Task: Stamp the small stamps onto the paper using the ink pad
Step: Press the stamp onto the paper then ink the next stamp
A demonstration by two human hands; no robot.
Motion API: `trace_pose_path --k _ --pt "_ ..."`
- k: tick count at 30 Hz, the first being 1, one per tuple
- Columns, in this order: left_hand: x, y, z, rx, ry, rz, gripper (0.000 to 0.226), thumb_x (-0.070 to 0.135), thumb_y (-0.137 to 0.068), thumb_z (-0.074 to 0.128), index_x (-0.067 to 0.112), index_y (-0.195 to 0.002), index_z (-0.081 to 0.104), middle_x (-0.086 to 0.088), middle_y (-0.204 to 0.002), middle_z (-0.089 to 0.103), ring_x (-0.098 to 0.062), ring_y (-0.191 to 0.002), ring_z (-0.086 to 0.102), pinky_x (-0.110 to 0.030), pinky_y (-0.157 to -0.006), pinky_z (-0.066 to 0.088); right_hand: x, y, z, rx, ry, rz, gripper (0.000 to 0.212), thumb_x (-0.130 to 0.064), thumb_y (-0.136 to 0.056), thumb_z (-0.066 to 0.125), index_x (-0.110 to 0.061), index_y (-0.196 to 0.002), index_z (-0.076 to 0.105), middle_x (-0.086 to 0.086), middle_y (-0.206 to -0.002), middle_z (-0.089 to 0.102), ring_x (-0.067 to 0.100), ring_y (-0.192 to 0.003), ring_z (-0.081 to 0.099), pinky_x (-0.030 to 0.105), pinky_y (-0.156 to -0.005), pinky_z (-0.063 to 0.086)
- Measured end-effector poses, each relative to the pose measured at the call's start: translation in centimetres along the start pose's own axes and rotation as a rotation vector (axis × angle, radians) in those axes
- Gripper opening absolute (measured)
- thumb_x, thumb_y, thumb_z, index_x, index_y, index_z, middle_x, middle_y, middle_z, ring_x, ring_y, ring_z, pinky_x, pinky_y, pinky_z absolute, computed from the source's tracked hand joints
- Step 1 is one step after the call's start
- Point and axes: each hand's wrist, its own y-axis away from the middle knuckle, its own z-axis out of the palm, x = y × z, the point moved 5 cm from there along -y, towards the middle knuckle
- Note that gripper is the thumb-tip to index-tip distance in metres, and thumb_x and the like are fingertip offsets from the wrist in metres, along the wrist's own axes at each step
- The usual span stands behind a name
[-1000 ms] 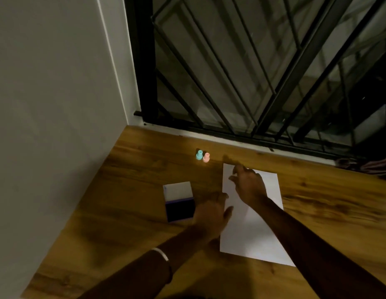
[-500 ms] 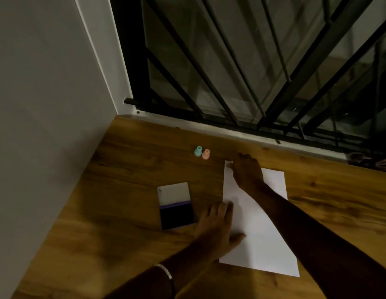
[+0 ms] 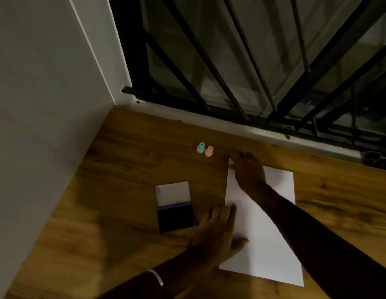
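Nearest the camera, the left hand (image 3: 218,231) lies flat and spread, holding nothing, its fingers pressing the left edge of the paper (image 3: 265,240) onto the wooden worktop (image 3: 123,190). A second ago this hand was still travelling in from beside the ink pad; now it has settled as an anchor. Just left of it sits the ink pad (image 3: 175,209), lid folded back, the dark pad exposed and untouched. Further out, the right hand (image 3: 249,171) rests on the far left corner of the paper, fingers loosely curled and empty; it has slid forward over the last second to reach that corner. Beyond it, near but apart, stand the teal stamp (image 3: 201,147) and the pink stamp (image 3: 208,151), side by side and upright. The sheet looks blank, so squaring the paper seems finished and picking a stamp is likely next.
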Motion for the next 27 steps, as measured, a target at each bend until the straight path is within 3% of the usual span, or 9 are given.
trace_pose_path --k 4,8,11,16,20,22,27 --pt "0.0 -0.4 0.3 0.013 -0.002 0.018 0.088 0.077 -0.081 0.035 0.012 -0.141 0.037 -0.010 -0.118 0.063 -0.026 -0.096 0.062 -0.038 -0.075 0.056 0.3 -0.2 0.8 0.000 -0.026 -0.029 0.032 -0.014 -0.088 0.060 -0.012 -0.119 0.049 0.016 -0.108 0.064 0.033 -0.096 0.060 0.038 -0.069 0.055" --pt "0.1 -0.3 0.2 -0.002 -0.001 0.010 0.089 0.077 -0.080 0.037 0.012 -0.141 0.038 -0.012 -0.118 0.063 -0.027 -0.096 0.062 -0.039 -0.074 0.055 0.7 -0.2 0.8 0.000 -0.119 0.024 0.018 -0.022 -0.095 0.049 -0.016 -0.112 0.051 0.011 -0.106 0.062 0.027 -0.095 0.059 0.030 -0.067 0.046" --pt "0.1 -0.2 0.1 -0.012 0.004 0.005 0.090 0.078 -0.079 0.037 0.013 -0.140 0.039 -0.011 -0.117 0.063 -0.027 -0.095 0.063 -0.038 -0.074 0.055 0.5 -0.2 0.5 -0.018 -0.055 -0.031 0.024 -0.020 -0.091 0.058 -0.014 -0.113 0.050 0.014 -0.107 0.063 0.033 -0.097 0.059 0.036 -0.071 0.050" --pt "0.2 0.1 -0.5 -0.011 0.038 0.002 0.090 0.079 -0.077 0.038 0.014 -0.138 0.041 -0.010 -0.117 0.064 -0.026 -0.097 0.063 -0.038 -0.078 0.055 -0.1 0.2 -0.8 -0.038 -0.027 -0.001 0.029 -0.022 -0.093 0.055 -0.013 -0.119 0.049 0.015 -0.114 0.061 0.035 -0.103 0.057 0.043 -0.083 0.050" --pt "0.4 0.2 -0.8 0.039 0.023 0.016 0.086 0.077 -0.078 0.038 0.014 -0.137 0.043 -0.009 -0.119 0.064 -0.026 -0.099 0.063 -0.039 -0.081 0.055 0.1 0.8 -3.2 0.059 0.066 0.026 0.019 -0.016 -0.091 0.058 -0.014 -0.110 0.059 0.013 -0.103 0.065 0.032 -0.091 0.062 0.041 -0.078 0.048" --pt "0.4 0.4 -0.9 0.030 0.015 0.018 0.085 0.076 -0.079 0.038 0.014 -0.136 0.044 -0.009 -0.120 0.064 -0.026 -0.100 0.064 -0.039 -0.083 0.055 0.1 1.4 -4.6 0.124 0.015 0.028 0.021 -0.016 -0.086 0.064 -0.013 -0.105 0.054 0.013 -0.094 0.067 0.033 -0.086 0.063 0.042 -0.075 0.048" --pt "0.4 0.3 -0.9 -0.033 0.029 0.020 0.072 0.062 -0.091 0.027 0.017 -0.148 0.020 -0.013 -0.142 0.044 -0.032 -0.123 0.047 -0.046 -0.101 0.042 -1.2 3.7 -6.5 0.180 -0.085 -0.024 0.019 -0.024 -0.090 0.057 -0.015 -0.105 0.048 0.010 -0.092 0.069 0.033 -0.087 0.064 0.042 -0.075 0.047"
